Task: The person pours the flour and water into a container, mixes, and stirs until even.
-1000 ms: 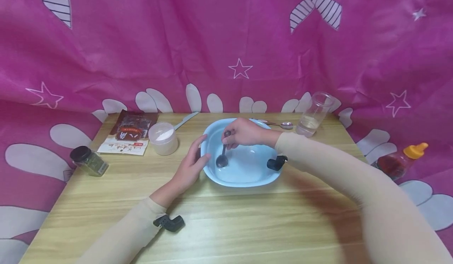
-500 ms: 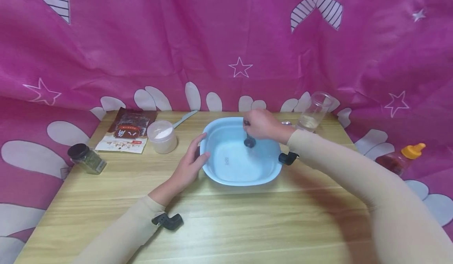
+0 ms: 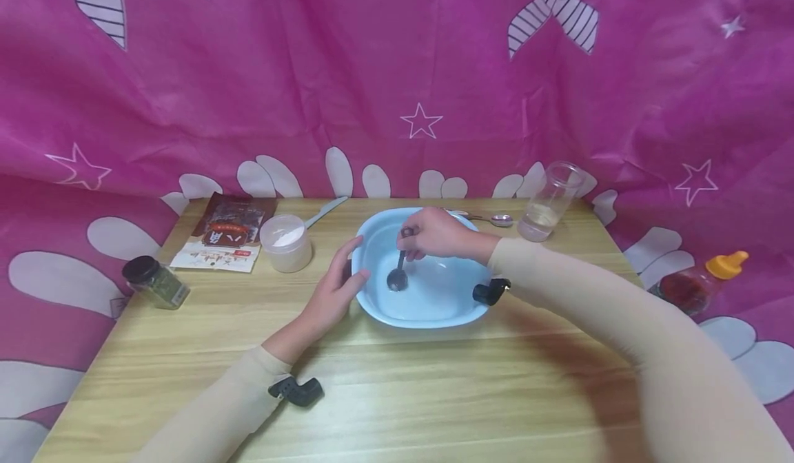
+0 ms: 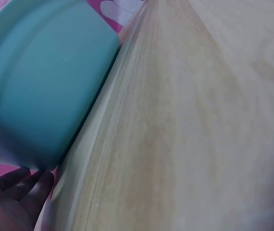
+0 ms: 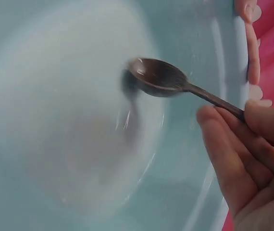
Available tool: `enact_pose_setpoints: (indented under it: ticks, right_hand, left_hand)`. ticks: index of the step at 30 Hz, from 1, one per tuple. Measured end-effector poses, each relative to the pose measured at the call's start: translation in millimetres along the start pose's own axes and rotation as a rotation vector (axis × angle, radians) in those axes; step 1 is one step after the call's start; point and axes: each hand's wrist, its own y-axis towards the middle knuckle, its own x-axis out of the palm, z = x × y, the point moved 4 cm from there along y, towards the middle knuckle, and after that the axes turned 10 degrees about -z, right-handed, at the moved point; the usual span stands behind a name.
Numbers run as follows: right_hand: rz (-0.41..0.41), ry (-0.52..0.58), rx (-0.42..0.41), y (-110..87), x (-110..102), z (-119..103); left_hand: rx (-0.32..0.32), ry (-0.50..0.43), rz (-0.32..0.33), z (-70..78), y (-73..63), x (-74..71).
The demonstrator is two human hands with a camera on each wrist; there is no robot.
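My right hand [image 3: 437, 233] pinches the handle of a dark brown spoon [image 3: 397, 280] over the light blue basin [image 3: 428, 323]. In the right wrist view the spoon's bowl [image 5: 158, 77] lies tilted, with a glossy highlight inside. A shiny surface, seemingly clear liquid, shows in the basin beneath it. My left hand [image 3: 331, 287] rests against the basin's left side, its thumb at the rim and fingers spread along the outside. In the left wrist view its fingers [image 4: 37, 190] touch the outer wall low down, near the wooden table [image 4: 161, 134].
Left of the basin stand a tub of white powder [image 3: 287, 244], a pale knife [image 3: 327, 211], a brown packet [image 3: 226, 232] and a dark-lidded jar [image 3: 156, 282]. To the right are a metal spoon [image 3: 501, 220], a clear cup [image 3: 548, 204] and a yellow-capped bottle [image 3: 697, 284].
My right hand swung the spoon to the basin's right back, then returned to its left part, a little right of where it started. My left hand stayed at the rim.
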Motion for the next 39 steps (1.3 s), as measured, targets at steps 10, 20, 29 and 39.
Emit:
enact_pose_setpoints:
  ticks: [10,20,29,39]
  right_hand:
    - [0.219,-0.246,0.069,-12.8,-22,13]
    - [0.060,-0.477,0.155,-30.4,-20,5]
    - [-0.167,-0.196,0.011,-23.1,-1,-7]
    - [-0.034,-0.100,0.004,-9.2,-9,3]
  left_hand:
    - [0.010,-0.011,-0.006,1.8,-0.3,1.2]
    - [0.003,-0.003,-0.014,2.9,0.3,1.5]
    - [0.014,-0.003,-0.001,1.6,0.4,0.5]
    - [0.008,-0.004,-0.009,0.7,-0.1,1.2]
